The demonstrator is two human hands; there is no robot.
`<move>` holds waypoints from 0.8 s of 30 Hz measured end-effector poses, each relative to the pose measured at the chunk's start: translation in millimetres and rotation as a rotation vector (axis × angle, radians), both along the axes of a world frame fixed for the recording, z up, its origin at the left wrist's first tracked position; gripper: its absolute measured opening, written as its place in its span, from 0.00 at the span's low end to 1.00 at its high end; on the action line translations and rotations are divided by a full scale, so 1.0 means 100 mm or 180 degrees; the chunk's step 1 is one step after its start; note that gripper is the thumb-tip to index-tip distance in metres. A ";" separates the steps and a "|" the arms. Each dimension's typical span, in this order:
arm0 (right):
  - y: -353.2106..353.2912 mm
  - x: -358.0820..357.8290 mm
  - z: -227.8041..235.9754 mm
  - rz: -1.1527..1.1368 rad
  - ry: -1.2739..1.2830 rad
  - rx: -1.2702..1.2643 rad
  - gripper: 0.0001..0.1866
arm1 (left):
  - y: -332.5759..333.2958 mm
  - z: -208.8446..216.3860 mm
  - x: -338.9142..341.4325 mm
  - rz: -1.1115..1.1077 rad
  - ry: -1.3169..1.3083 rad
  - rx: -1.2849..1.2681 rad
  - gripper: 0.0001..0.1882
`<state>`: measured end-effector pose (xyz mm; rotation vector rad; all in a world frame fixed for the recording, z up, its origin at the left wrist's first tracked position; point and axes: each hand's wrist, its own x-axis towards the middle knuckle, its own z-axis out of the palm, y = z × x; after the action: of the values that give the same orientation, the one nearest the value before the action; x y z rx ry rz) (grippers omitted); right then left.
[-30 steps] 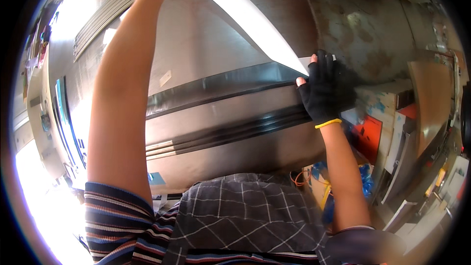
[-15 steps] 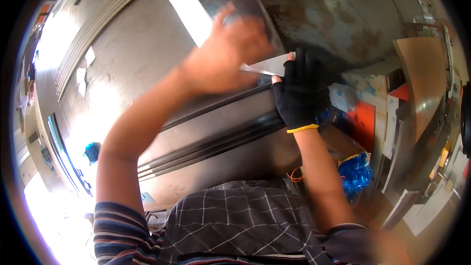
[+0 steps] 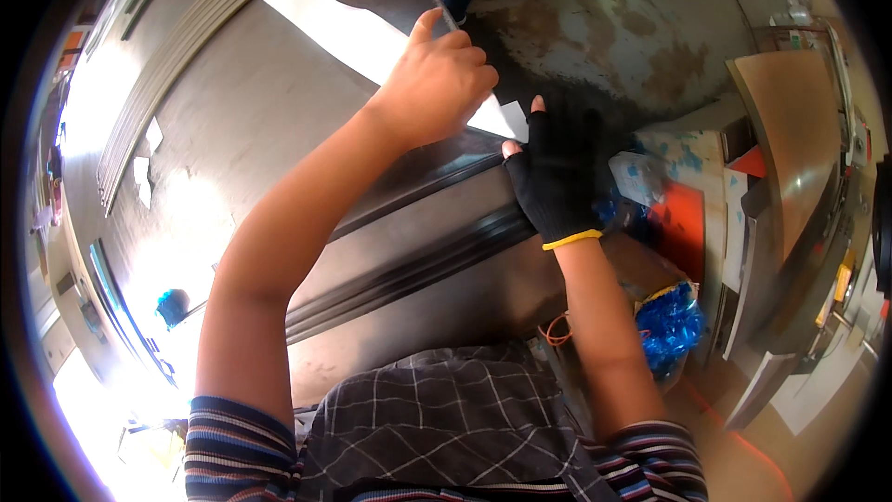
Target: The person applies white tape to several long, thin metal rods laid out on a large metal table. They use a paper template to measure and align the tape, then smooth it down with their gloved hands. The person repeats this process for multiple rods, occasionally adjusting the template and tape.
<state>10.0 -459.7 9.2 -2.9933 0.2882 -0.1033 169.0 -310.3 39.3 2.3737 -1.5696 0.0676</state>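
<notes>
A long, thin white strip (image 3: 325,23) lies slantwise over the dark metal table (image 3: 269,84), its near right end bent or folded up. My bare left hand (image 3: 439,84) is closed over the strip, fingers curled under and thumb sticking out. The hand hides whatever is in its fingers. My right hand (image 3: 562,163), in a black fingerless glove with a yellow cuff, is at the strip's right end, at the table's edge. The end sits between its bare thumb tip and a fingertip; the other fingers blend into the dark background.
Dark metal bars (image 3: 418,260) run along the near side of the table, and a bundle of long thin strips (image 3: 177,65) lies at the far left. Small white scraps (image 3: 142,177) are nearby. Blue crinkled plastic (image 3: 671,325) and leaning boards (image 3: 790,130) stand at right.
My left hand, blurred before, is now sharp and its fingers are curled. The white strip has shifted left, and its right end shows at a different angle. My right hand has moved slightly left.
</notes>
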 end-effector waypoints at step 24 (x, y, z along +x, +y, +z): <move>-0.03 -1.10 -0.07 -0.1101 -0.0066 0.0245 0.40 | 1.60 1.10 1.42 0.0804 -0.1795 -0.1238 0.05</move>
<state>-100.4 -462.4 2.0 -2.8338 0.7855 -0.1528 311.0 -150.7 149.3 2.3201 -1.2810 1.0720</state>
